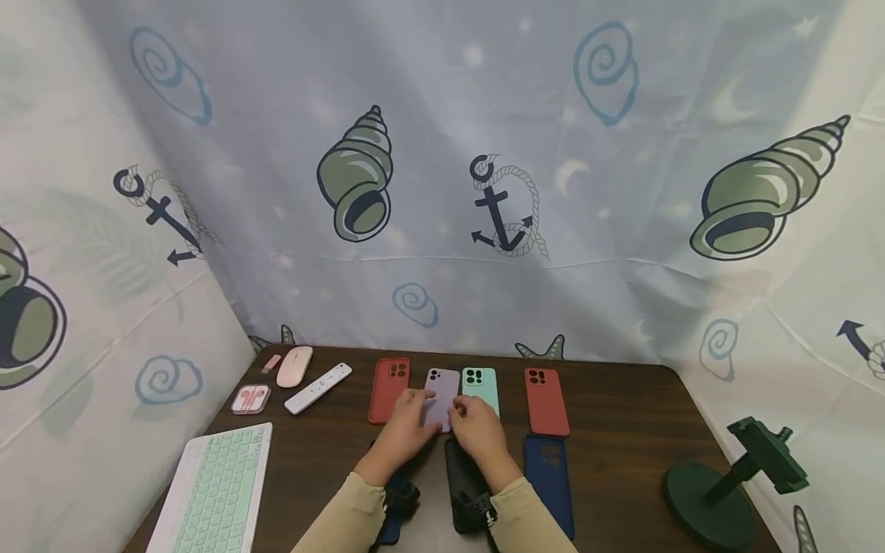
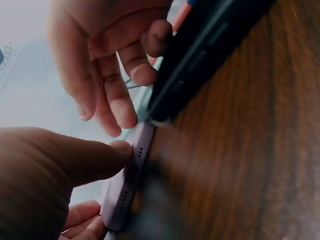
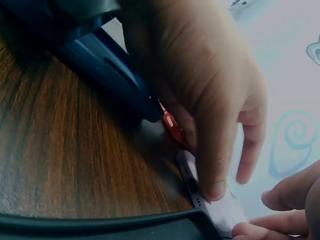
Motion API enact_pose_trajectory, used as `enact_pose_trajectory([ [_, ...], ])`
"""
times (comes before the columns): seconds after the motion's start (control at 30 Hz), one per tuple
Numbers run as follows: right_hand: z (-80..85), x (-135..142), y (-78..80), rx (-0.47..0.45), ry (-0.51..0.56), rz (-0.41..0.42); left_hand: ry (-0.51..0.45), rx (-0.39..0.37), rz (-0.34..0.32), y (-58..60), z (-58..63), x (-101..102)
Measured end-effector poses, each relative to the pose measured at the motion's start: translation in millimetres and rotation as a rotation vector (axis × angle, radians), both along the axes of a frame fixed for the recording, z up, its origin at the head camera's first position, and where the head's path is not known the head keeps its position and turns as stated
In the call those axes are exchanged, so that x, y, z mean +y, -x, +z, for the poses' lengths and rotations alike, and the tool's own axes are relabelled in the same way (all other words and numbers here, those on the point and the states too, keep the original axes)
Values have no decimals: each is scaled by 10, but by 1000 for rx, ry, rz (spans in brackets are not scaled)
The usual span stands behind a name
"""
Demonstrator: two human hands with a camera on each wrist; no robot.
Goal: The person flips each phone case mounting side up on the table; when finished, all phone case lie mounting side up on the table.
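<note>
A lilac phone case [image 1: 442, 382] lies back up in a row on the dark wooden table, its port edge toward me. My left hand [image 1: 399, 434] holds it at the near end, the thumb [image 2: 112, 152] over the near edge and fingers at its left side. Close by its right side is my right hand [image 1: 480, 432], fingers loosely bent, fingertips beside the case. Left of it lies a red phone case [image 1: 383, 384]; right of it, a mint phone case [image 1: 487, 388]. Below my right hand is a black phone case [image 1: 459, 499].
Farther right are another red case [image 1: 546, 403] and a blue case [image 1: 549, 484]; a dark blue case [image 1: 391, 530] sits under my left wrist. At left are a keyboard [image 1: 217, 491], a white remote [image 1: 318, 389], a mouse [image 1: 295, 366] and boxed earphones [image 1: 250, 399]. A green stand [image 1: 712, 503] stands right.
</note>
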State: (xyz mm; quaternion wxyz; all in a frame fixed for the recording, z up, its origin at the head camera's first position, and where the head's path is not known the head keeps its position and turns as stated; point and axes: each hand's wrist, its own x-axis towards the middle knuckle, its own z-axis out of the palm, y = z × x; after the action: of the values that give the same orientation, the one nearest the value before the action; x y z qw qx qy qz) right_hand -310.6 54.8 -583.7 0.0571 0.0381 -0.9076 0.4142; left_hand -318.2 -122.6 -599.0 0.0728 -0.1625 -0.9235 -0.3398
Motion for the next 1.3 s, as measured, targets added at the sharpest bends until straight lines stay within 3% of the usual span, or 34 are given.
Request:
enact_pose_trajectory([
  [0.17, 2, 2, 21, 8, -42, -10, 20, -4, -5, 19, 8, 9],
  [0.4, 16, -17, 22, 26, -136, 45, 44, -3, -6, 31, 22, -3],
  [0.77, -27, -12, -53, 67, -193, 51, 64, 22, -16, 3, -55, 20],
  [1.1, -37, 4, -12, 11, -3, 7, 68, 16, -23, 7, -17, 7],
  [1.3, -10, 24, -1, 37, 93, 30, 37, 0, -22, 9, -20, -1],
])
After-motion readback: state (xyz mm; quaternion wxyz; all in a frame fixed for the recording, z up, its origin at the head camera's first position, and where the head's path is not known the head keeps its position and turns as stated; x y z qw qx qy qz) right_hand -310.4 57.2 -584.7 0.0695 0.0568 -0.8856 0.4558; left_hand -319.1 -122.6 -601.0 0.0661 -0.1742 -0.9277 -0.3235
